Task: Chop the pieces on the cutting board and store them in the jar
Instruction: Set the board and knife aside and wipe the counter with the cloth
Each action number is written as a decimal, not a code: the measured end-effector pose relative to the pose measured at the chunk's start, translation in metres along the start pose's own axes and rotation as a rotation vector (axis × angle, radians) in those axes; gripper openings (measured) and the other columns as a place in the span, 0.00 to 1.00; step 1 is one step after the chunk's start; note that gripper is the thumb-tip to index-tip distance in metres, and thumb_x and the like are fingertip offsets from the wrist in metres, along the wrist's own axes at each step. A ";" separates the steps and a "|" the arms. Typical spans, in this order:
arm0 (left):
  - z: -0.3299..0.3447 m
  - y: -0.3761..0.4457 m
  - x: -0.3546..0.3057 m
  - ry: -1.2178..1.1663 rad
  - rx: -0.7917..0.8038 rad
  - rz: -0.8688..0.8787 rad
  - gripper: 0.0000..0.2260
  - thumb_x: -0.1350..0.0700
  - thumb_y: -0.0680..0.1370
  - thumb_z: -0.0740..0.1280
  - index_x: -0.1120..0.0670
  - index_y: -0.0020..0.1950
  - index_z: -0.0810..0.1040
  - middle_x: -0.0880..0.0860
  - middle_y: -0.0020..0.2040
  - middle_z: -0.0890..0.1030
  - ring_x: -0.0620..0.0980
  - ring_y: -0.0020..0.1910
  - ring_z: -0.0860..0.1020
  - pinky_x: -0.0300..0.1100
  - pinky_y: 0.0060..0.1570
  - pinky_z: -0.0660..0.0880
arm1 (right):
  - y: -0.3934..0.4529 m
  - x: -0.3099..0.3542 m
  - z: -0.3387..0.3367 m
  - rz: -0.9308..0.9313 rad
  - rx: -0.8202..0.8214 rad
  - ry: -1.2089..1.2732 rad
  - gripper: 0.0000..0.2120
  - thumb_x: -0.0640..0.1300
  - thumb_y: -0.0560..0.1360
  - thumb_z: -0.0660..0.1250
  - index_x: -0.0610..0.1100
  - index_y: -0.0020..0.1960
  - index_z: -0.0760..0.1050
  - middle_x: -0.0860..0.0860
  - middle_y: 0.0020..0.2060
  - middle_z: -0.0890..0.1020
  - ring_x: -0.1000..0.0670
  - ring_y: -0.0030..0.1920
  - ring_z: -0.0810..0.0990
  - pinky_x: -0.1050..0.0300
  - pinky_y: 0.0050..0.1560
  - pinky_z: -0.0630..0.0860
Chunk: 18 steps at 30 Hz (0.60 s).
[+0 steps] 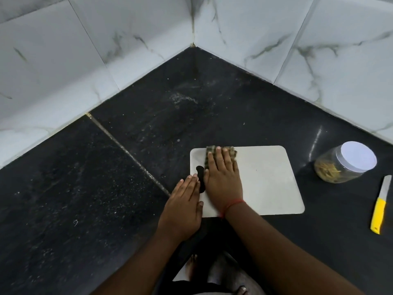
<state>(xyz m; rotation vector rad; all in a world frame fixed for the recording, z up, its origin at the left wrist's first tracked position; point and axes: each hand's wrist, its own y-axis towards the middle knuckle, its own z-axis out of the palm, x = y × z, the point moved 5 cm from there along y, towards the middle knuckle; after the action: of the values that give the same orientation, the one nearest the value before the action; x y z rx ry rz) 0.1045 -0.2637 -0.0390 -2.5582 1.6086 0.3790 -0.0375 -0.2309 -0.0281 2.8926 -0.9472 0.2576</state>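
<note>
On the cutting board [265, 179], the right hand [223, 179] presses a checked cloth [221, 150] flat, grip open, while the left hand [182, 207] rests open-palmed on the board's left edge.

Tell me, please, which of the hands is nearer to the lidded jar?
Right. The right hand lies flat on the cutting board, pressing a checked cloth, left of the jar. The left hand rests farther left, at the board's edge.
</note>
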 end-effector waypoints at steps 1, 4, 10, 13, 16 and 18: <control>0.000 0.000 0.000 -0.009 -0.004 -0.001 0.27 0.51 0.82 0.55 0.61 0.79 0.62 0.56 0.80 0.61 0.50 0.80 0.55 0.50 0.79 0.54 | 0.001 0.007 0.002 -0.056 0.024 0.004 0.28 0.53 0.81 0.47 0.45 0.79 0.55 0.44 0.78 0.57 0.43 0.79 0.52 0.40 0.76 0.56; 0.001 0.000 0.000 -0.010 0.001 -0.006 0.27 0.50 0.82 0.55 0.60 0.79 0.61 0.55 0.80 0.60 0.49 0.80 0.55 0.49 0.79 0.54 | 0.013 0.016 0.004 -0.211 0.081 -0.029 0.29 0.55 0.81 0.44 0.48 0.80 0.53 0.47 0.79 0.55 0.45 0.79 0.49 0.43 0.77 0.54; 0.006 0.000 0.003 0.024 0.016 -0.015 0.26 0.50 0.82 0.55 0.60 0.78 0.64 0.56 0.81 0.59 0.50 0.80 0.55 0.51 0.78 0.56 | 0.003 -0.057 -0.006 0.124 -0.025 -0.035 0.27 0.52 0.81 0.48 0.48 0.79 0.55 0.47 0.79 0.55 0.45 0.79 0.50 0.44 0.77 0.54; 0.005 0.001 0.002 0.024 -0.007 -0.013 0.25 0.51 0.82 0.54 0.61 0.78 0.65 0.56 0.80 0.61 0.51 0.80 0.57 0.51 0.77 0.57 | 0.001 -0.066 -0.006 0.239 -0.054 -0.037 0.28 0.52 0.80 0.49 0.46 0.79 0.56 0.45 0.78 0.56 0.43 0.79 0.50 0.41 0.76 0.54; 0.003 0.001 0.002 0.018 -0.024 -0.015 0.25 0.52 0.82 0.54 0.62 0.77 0.66 0.57 0.79 0.63 0.52 0.79 0.59 0.52 0.77 0.59 | -0.002 -0.014 0.000 -0.024 -0.016 0.000 0.28 0.51 0.81 0.51 0.46 0.80 0.54 0.44 0.79 0.55 0.42 0.79 0.49 0.40 0.76 0.54; 0.003 0.001 0.002 0.007 -0.030 -0.015 0.25 0.52 0.82 0.54 0.62 0.77 0.66 0.57 0.79 0.64 0.52 0.79 0.61 0.52 0.77 0.59 | -0.009 0.008 0.005 -0.224 0.067 -0.010 0.27 0.53 0.82 0.47 0.48 0.80 0.52 0.47 0.79 0.53 0.45 0.79 0.47 0.43 0.77 0.51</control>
<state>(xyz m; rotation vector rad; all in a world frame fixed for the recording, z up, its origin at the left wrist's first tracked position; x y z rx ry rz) 0.1040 -0.2653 -0.0422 -2.5945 1.5973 0.3960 -0.0247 -0.2288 -0.0313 3.0285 -0.6189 0.2622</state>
